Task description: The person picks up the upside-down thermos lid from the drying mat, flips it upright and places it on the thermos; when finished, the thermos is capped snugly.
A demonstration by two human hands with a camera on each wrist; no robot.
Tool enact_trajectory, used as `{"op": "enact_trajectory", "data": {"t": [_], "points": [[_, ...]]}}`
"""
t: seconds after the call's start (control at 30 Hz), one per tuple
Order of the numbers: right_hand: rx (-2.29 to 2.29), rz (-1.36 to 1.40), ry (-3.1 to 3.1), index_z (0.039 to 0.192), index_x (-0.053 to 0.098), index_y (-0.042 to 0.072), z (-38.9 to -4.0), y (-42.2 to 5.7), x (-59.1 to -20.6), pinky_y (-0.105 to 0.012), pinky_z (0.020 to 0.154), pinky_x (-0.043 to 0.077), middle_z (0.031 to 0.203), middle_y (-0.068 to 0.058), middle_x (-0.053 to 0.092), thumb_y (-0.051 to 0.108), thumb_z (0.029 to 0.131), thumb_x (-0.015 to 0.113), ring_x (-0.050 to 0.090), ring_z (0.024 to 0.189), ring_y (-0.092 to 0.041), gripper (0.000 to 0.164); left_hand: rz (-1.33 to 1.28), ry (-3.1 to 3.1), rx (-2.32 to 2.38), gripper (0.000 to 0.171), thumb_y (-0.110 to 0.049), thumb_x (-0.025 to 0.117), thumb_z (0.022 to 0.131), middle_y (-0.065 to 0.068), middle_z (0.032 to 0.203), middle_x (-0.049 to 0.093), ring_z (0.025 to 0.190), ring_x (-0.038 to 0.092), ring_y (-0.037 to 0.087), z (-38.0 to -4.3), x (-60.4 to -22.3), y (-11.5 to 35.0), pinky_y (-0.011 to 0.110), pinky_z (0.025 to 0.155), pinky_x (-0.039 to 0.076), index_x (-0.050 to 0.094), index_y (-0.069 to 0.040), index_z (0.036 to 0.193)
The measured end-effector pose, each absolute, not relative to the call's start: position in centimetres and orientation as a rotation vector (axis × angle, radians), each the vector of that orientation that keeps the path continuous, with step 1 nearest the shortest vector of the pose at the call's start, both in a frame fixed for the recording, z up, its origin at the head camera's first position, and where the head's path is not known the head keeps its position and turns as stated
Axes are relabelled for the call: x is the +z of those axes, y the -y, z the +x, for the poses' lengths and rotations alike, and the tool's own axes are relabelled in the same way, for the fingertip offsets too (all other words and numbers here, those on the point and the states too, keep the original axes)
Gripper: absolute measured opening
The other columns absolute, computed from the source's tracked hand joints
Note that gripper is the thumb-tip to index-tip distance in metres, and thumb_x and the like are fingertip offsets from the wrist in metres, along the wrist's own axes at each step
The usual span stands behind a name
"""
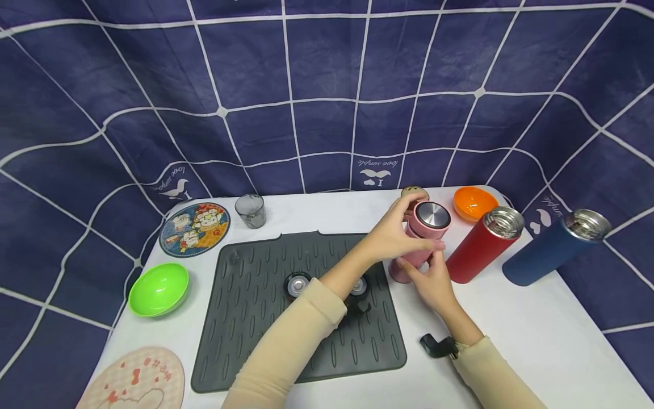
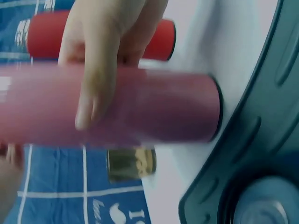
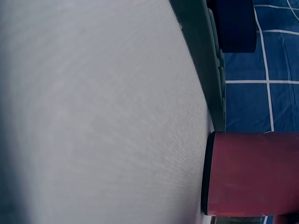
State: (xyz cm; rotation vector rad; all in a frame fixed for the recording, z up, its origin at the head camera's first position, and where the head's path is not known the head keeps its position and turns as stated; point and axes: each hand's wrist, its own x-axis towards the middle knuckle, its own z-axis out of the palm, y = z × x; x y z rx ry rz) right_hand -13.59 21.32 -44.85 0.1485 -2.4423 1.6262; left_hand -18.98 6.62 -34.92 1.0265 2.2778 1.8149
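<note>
A pink thermos (image 1: 401, 274) with a silver-topped lid stands upright on the white table, just right of the grey mat. My left hand (image 1: 401, 230) grips it near the top, fingers behind and thumb in front. Lower down, my right hand (image 1: 431, 279) holds the body. The left wrist view shows the right hand's thumb lying across the pink thermos (image 2: 163, 109); only a sliver of the left hand enters at the left edge. In the right wrist view just the base of the pink thermos (image 3: 257, 173) appears, its dark bottom on the table.
Red (image 1: 477, 250) and blue (image 1: 544, 255) lidless bottles stand to the right, near an orange bowl (image 1: 474, 203). A small jar (image 1: 414, 193) is behind the thermos. Two round lids, one (image 1: 296, 286) plainly seen, lie on the mat (image 1: 235, 341). Leftward are a glass (image 1: 251, 211) and green bowl (image 1: 159, 289).
</note>
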Motion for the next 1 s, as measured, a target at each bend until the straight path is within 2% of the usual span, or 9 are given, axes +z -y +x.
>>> {"op": "enact_trajectory", "data": {"t": [0.13,0.23,0.33,0.53,0.6,0.73,0.83,0.93,1.0], "points": [[1.621,0.164,2.439,0.140,0.027,0.011,-12.9,-20.7,-43.2,-0.013,0.103,0.035,0.135,-0.005,0.046,0.011,0.082,0.073,0.046,0.121,-0.010,0.074,1.001,-2.278,1.875,0.075,-0.021,0.081,0.073,0.005,0.129,0.045,0.111,0.053,0.009,-18.6,-34.5,-6.8,0.015,0.097,0.042,0.034,-0.011,0.130],[1.609,0.176,2.434,0.139,0.027,0.007,-12.3,-20.2,-41.9,-0.005,0.097,0.033,0.134,-0.008,0.046,0.008,0.082,0.071,0.047,0.118,-0.011,0.072,1.053,-2.220,1.829,0.066,-0.016,0.075,0.080,0.005,0.134,0.043,0.117,0.050,0.010,-18.9,-34.4,-6.1,0.017,0.100,0.041,0.039,-0.009,0.135],[1.621,0.165,2.431,0.139,0.028,0.008,-12.2,-20.1,-41.7,-0.005,0.097,0.032,0.134,-0.008,0.046,0.009,0.082,0.071,0.047,0.120,-0.017,0.072,1.111,-2.207,1.785,0.065,-0.015,0.071,0.083,0.003,0.142,0.038,0.123,0.044,0.009,-19.3,-34.7,-5.8,0.018,0.102,0.040,0.039,-0.012,0.141],[1.623,0.152,2.442,0.138,0.028,0.008,-12.3,-20.1,-42.0,-0.005,0.098,0.032,0.136,-0.006,0.047,0.011,0.083,0.072,0.047,0.122,-0.018,0.071,1.015,-2.314,1.824,0.080,-0.025,0.081,0.073,0.001,0.132,0.043,0.114,0.050,0.007,-18.9,-35.0,-6.7,0.015,0.098,0.041,0.032,-0.014,0.135],[1.627,0.160,2.439,0.139,0.027,0.009,-12.4,-20.1,-42.0,-0.006,0.098,0.032,0.136,-0.006,0.046,0.010,0.083,0.072,0.047,0.123,-0.018,0.072,0.995,-2.295,1.848,0.077,-0.024,0.080,0.074,0.001,0.129,0.044,0.111,0.052,0.007,-18.9,-35.1,-6.7,0.015,0.098,0.042,0.032,-0.011,0.132],[1.617,0.162,2.441,0.140,0.026,0.008,-12.3,-20.1,-41.8,-0.007,0.098,0.032,0.135,-0.008,0.046,0.009,0.082,0.071,0.047,0.122,-0.019,0.073,1.042,-2.246,1.824,0.064,-0.015,0.072,0.082,0.003,0.132,0.043,0.116,0.048,0.010,-18.9,-34.9,-6.3,0.018,0.100,0.041,0.037,-0.009,0.136],[1.621,0.143,2.446,0.138,0.027,0.007,-12.2,-20.0,-41.7,-0.006,0.097,0.033,0.134,-0.009,0.047,0.009,0.082,0.072,0.048,0.121,-0.017,0.072,1.058,-2.290,1.777,0.070,-0.021,0.074,0.081,0.000,0.135,0.040,0.118,0.045,0.009,-18.7,-34.7,-6.4,0.018,0.100,0.040,0.033,-0.014,0.138],[1.634,0.137,2.445,0.137,0.028,0.007,-12.1,-20.0,-41.7,-0.006,0.097,0.034,0.134,-0.008,0.047,0.007,0.082,0.071,0.047,0.119,-0.012,0.070,1.015,-2.356,1.773,0.079,-0.031,0.078,0.075,0.000,0.133,0.041,0.113,0.049,0.008,-18.4,-34.7,-6.9,0.016,0.097,0.042,0.028,-0.016,0.135],[1.636,0.143,2.442,0.137,0.028,0.007,-12.1,-20.0,-41.7,-0.006,0.097,0.034,0.133,-0.008,0.047,0.006,0.082,0.071,0.047,0.117,-0.010,0.069,0.996,-2.378,1.784,0.080,-0.032,0.080,0.073,0.001,0.131,0.043,0.111,0.053,0.008,-18.3,-34.7,-7.0,0.015,0.095,0.043,0.029,-0.015,0.132]]}}
